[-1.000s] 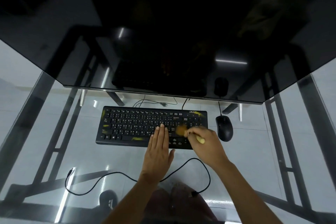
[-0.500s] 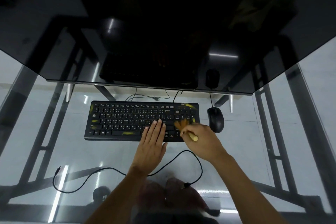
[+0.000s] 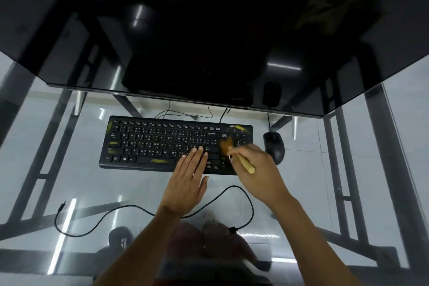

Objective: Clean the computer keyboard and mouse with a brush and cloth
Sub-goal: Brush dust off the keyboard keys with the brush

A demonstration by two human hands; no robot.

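Observation:
A black keyboard (image 3: 151, 144) with yellow smears lies on the glass table. My left hand (image 3: 188, 181) rests flat, fingers together, on the keyboard's front edge right of the space bar. My right hand (image 3: 260, 174) grips a small wooden-handled brush (image 3: 246, 165); its blurred brown bristles touch the keys left of the number pad. A black mouse (image 3: 274, 147) sits just right of the keyboard, beside my right hand. No cloth is in view.
A large dark monitor (image 3: 209, 42) hangs over the far half of the glass table (image 3: 69, 181). A loose black cable (image 3: 249, 204) loops in front of the keyboard, under my forearms. The table's metal frame (image 3: 380, 146) shows through the glass.
The brush bristles have swept from the keyboard's lower right area up toward the keys left of the number pad. My left hand stays flat on the keyboard. The camera view has shifted slightly.

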